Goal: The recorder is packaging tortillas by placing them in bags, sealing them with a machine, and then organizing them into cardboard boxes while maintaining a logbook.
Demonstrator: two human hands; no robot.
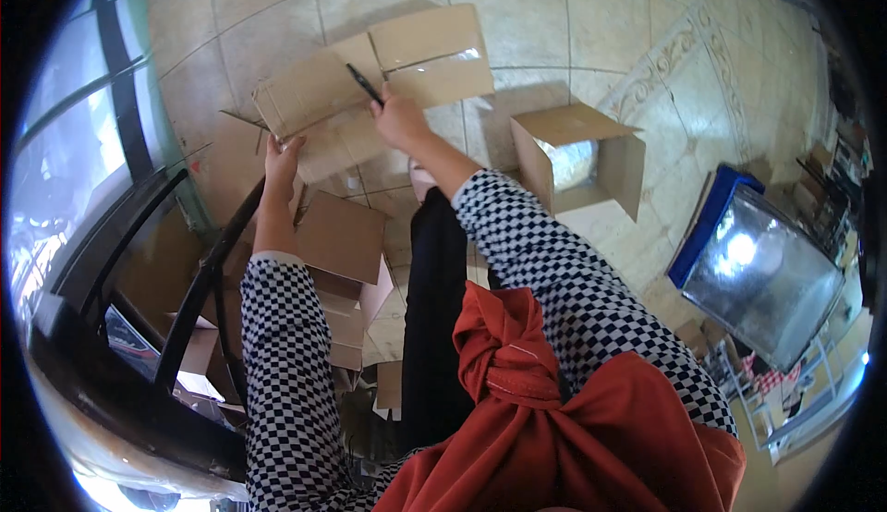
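Observation:
A long brown cardboard piece (321,82), creased and with a strip of shiny clear tape, stretches across the tiled floor ahead of me. At its near left corner my left hand (282,161) pinches the edge between thumb and fingers. My right hand (402,122) is closed around a slim black tool (363,84), held above the middle of the cardboard. Whether it is a cutter or a marker I cannot make out. The tool points up and to the left, close to the cardboard's surface; I cannot tell if it touches.
An open cardboard box (577,133) stands to the right on the tiles (517,13). Another opened box (340,235) is near my legs. Black metal rails (199,304) run along my left. A glass-topped case with a blue edge (762,272) stands at the right.

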